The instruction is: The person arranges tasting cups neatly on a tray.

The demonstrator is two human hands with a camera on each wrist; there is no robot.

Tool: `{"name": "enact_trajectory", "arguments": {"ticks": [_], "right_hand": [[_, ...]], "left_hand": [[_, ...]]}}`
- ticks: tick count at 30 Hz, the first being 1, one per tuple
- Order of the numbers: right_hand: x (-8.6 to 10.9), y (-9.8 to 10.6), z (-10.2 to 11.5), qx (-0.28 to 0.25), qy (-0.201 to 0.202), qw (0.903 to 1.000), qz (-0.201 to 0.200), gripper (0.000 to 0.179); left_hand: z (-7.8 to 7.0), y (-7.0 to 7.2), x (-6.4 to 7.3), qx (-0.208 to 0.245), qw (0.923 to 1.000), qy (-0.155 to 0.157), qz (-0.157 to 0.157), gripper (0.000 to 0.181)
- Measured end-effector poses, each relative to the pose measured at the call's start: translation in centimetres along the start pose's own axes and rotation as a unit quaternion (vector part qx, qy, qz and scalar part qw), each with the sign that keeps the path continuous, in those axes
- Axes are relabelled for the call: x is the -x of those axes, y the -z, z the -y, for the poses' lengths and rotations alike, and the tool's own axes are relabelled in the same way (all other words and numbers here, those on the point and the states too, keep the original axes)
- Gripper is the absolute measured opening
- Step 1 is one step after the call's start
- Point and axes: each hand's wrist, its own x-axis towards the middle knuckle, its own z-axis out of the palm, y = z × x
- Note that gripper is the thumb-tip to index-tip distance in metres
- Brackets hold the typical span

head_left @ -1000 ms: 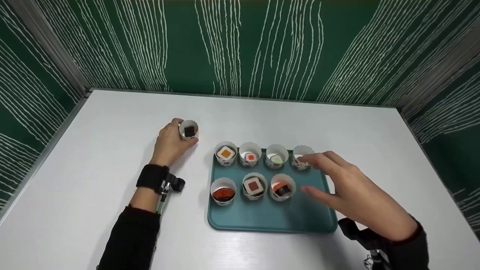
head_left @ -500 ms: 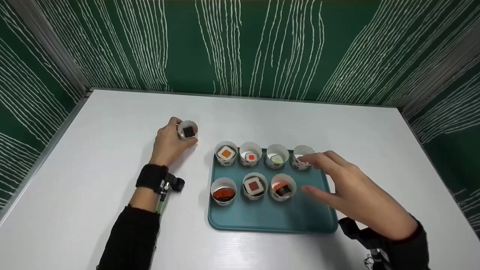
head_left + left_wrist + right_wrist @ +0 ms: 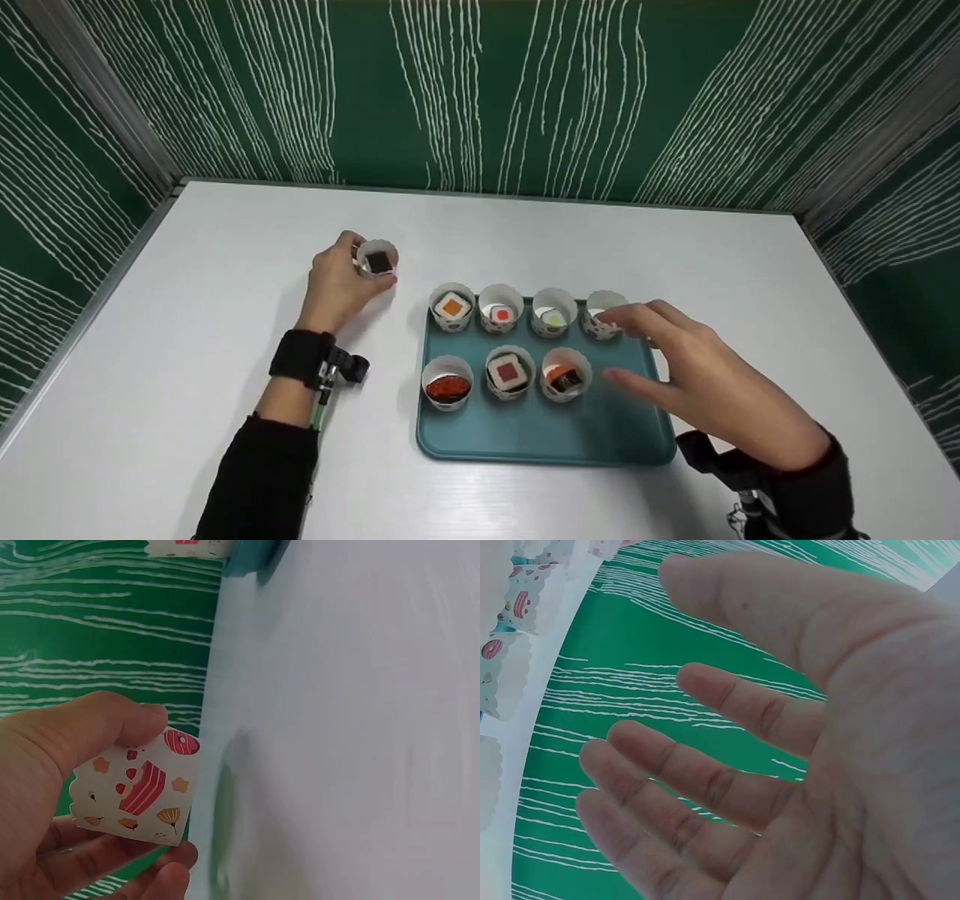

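Note:
My left hand [image 3: 337, 289] grips a white paper baking cup [image 3: 142, 791] between thumb and fingers, left of the tray. Strawberry cake prints decorate its side, and a dark square piece [image 3: 379, 262] lies in it. In the left wrist view the cup appears held slightly above the table. My right hand [image 3: 709, 371] hovers over the right end of the teal tray [image 3: 510, 446], thumb and fingers spread around nothing. Its fingertips partly cover the rightmost back cup [image 3: 600, 326], so that cup's contents are hidden. The right wrist view shows the bare palm and loosely bent fingers.
Several paper cups stand on the tray in two rows. Among the sushi-like pieces inside are an orange-centred one [image 3: 452, 305], a red roe one [image 3: 448, 388] and an orange-and-black one [image 3: 563, 378]. A green wall [image 3: 375, 90] with white lines rises behind the white table [image 3: 187, 315].
My left hand and the held cup shift only very slightly. My right hand and the cups on the tray look the same.

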Motion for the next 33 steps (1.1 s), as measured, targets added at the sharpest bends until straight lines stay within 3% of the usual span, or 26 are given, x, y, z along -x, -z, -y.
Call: {"name": "enact_trajectory", "arguments": {"ticks": [14,33], "right_hand": [[-0.1,0.2,-0.5,0.001,-0.001,1.0,-0.005,0.051],[-0.2,0.3,-0.8,0.003,0.004,0.9998,-0.018,0.051]], "left_hand": [[-2.9,0.7,0.8,0.013,0.999,-0.043,-0.001,0.06],[-7.3,1.3,3.2,0.043,0.9917,-0.121,0.007,0.057]]}}
